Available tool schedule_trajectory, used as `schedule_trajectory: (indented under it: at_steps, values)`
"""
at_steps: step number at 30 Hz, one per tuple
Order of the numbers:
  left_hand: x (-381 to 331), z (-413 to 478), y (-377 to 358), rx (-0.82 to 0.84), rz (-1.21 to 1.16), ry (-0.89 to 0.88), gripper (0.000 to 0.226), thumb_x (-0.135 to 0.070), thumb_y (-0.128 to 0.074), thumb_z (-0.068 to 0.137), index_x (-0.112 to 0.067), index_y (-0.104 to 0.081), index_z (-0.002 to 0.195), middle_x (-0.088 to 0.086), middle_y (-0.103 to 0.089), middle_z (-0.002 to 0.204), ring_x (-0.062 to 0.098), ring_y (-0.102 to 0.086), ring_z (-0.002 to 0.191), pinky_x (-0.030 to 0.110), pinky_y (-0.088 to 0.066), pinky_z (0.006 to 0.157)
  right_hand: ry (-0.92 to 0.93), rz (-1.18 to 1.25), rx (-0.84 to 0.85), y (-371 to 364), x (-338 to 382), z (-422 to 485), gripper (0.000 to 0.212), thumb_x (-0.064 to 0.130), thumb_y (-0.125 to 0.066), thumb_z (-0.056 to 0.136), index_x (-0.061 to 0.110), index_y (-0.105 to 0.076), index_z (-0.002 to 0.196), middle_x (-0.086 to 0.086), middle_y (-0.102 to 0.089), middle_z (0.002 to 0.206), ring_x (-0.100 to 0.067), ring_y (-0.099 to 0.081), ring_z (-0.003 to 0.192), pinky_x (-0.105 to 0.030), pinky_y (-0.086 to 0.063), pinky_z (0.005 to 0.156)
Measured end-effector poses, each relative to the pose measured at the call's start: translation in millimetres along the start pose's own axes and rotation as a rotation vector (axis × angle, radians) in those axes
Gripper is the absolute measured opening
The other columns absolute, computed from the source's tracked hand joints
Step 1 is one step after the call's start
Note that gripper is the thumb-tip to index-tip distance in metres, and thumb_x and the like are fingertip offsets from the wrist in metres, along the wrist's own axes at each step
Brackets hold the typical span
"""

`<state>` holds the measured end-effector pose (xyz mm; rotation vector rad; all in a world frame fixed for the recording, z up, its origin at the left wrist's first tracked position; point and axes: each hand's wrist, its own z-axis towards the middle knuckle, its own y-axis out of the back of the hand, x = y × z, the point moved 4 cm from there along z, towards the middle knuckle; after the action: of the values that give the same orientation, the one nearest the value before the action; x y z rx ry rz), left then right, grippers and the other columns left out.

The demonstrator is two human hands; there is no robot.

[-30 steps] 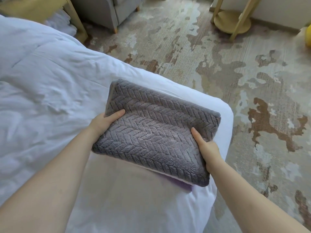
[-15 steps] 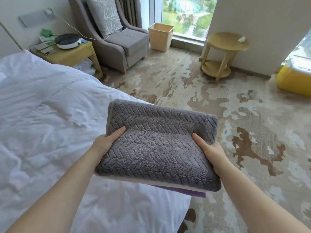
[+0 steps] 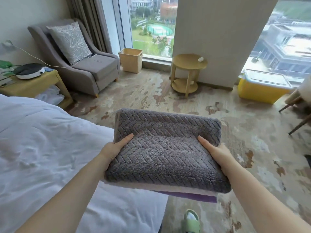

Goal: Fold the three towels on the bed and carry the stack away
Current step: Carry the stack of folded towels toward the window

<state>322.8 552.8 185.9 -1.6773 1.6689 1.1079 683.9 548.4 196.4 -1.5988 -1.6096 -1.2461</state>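
My view has tipped up since a second ago: then I saw mostly bed and carpet, and now the window, armchair (image 3: 87, 64) and round side table (image 3: 189, 64) are in sight. The bed (image 3: 42, 148), white and wrinkled, has slid to the left; its foot corner now lies under the stack's near left part instead of under the whole stack. The carpet (image 3: 252, 140) is beige with mottled brown patches. I can read no writing anywhere. The stack (image 3: 165, 152) is off the bed, held level in the air past that corner: a plush grey herringbone towel on top, a pale layer and a purple edge beneath. My left hand (image 3: 112, 148) and right hand (image 3: 217, 152) each keep a clenched grip on a side, thumbs on top.
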Motion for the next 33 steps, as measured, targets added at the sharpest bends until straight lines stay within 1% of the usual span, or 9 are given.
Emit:
schedule_trajectory:
  at_steps: [5, 11, 13, 17, 21, 24, 28, 30, 33]
  values:
    - [-64.2, 73.4, -82.5, 0.015, 0.021, 0.038, 0.097, -0.077, -0.077, 0.028, -0.015, -0.070, 0.103, 0.009, -0.074, 0.096, 0.028, -0.070, 0.087, 0.042, -0.054, 0.090, -0.064, -0.027, 0.041, 62.5, 42.8, 108.9, 0.074, 0.071, -0.077, 0.039, 0.020, -0.069, 0.092, -0.003, -0.076, 0.078, -0.025, -0.072, 0.076, -0.034, -0.057, 0.070]
    - [-143.4, 143.8, -137.2, -0.020, 0.009, 0.033, 0.108, -0.083, -0.076, 0.024, -0.017, -0.068, 0.110, 0.011, -0.072, 0.104, 0.034, -0.067, 0.097, 0.046, -0.049, 0.096, 0.001, -0.057, 0.104, 108.0, 120.9, 210.0, 0.069, 0.069, -0.072, 0.050, 0.017, -0.069, 0.095, -0.001, -0.075, 0.073, -0.016, -0.072, 0.062, -0.020, -0.050, 0.049]
    - [-164.9, 163.3, -144.8, -0.036, 0.013, 0.023, 0.108, -0.085, -0.074, 0.023, -0.016, -0.069, 0.107, 0.012, -0.073, 0.101, 0.033, -0.068, 0.095, 0.046, -0.049, 0.096, 0.015, -0.060, 0.119, 108.1, 139.4, 239.2, 0.069, 0.069, -0.073, 0.052, 0.017, -0.069, 0.096, -0.002, -0.075, 0.075, -0.017, -0.072, 0.065, -0.022, -0.051, 0.053]
    - [-189.1, 213.4, -149.9, -0.080, -0.006, 0.043, 0.109, -0.084, -0.074, 0.020, -0.014, -0.070, 0.104, 0.011, -0.073, 0.100, 0.032, -0.068, 0.095, 0.046, -0.048, 0.098, 0.027, -0.028, 0.133, 93.6, 161.6, 302.2, 0.069, 0.065, -0.075, 0.056, 0.020, -0.067, 0.107, -0.002, -0.076, 0.089, -0.021, -0.072, 0.079, -0.029, -0.054, 0.069]
    - [-206.5, 280.6, -149.7, -0.113, -0.008, 0.091, 0.110, -0.084, -0.073, 0.020, -0.014, -0.069, 0.105, 0.010, -0.071, 0.103, 0.030, -0.066, 0.096, 0.045, -0.047, 0.099, -0.023, -0.074, 0.156, 66.0, 174.7, 372.9, 0.065, 0.069, -0.073, 0.052, 0.020, -0.069, 0.095, 0.003, -0.075, 0.071, -0.012, -0.071, 0.060, -0.018, -0.049, 0.048]
    - [-233.8, 341.6, -143.0, -0.137, -0.022, 0.097, 0.101, -0.082, -0.074, 0.027, -0.014, -0.070, 0.102, 0.006, -0.068, 0.106, 0.025, -0.064, 0.094, 0.038, -0.042, 0.101, -0.038, -0.066, 0.180, 33.3, 196.3, 441.5, 0.066, 0.066, -0.076, 0.056, 0.019, -0.068, 0.102, -0.002, -0.076, 0.081, -0.020, -0.073, 0.073, -0.027, -0.056, 0.065]
    - [-295.6, 414.4, -123.5, -0.222, -0.022, 0.030, 0.070, -0.077, -0.072, 0.040, -0.031, -0.060, 0.091, -0.008, -0.058, 0.092, 0.003, -0.050, 0.066, 0.026, -0.040, 0.075, -0.024, -0.075, 0.213, -12.1, 255.7, 525.6, 0.066, 0.065, -0.077, 0.055, 0.019, -0.068, 0.101, -0.003, -0.076, 0.086, -0.024, -0.072, 0.080, -0.037, -0.056, 0.080]
    - [-328.8, 444.4, -110.7, -0.249, -0.014, -0.013, 0.082, -0.083, -0.071, 0.035, -0.029, -0.061, 0.097, -0.007, -0.063, 0.092, 0.010, -0.060, 0.074, 0.023, -0.045, 0.066, -0.004, -0.074, 0.239, -29.3, 290.1, 559.8, 0.067, 0.067, -0.078, 0.052, 0.020, -0.069, 0.099, -0.003, -0.076, 0.086, -0.024, -0.073, 0.079, -0.038, -0.057, 0.081]
    - [-368.7, 488.8, -93.6, -0.283, -0.050, -0.005, 0.093, -0.086, -0.069, 0.024, -0.026, -0.069, 0.095, 0.002, -0.071, 0.099, 0.026, -0.067, 0.092, 0.036, -0.053, 0.081, 0.011, -0.035, 0.301, -52.6, 335.8, 607.5, 0.066, 0.065, -0.077, 0.052, 0.019, -0.069, 0.098, -0.004, -0.076, 0.084, -0.022, -0.073, 0.076, -0.030, -0.056, 0.069]
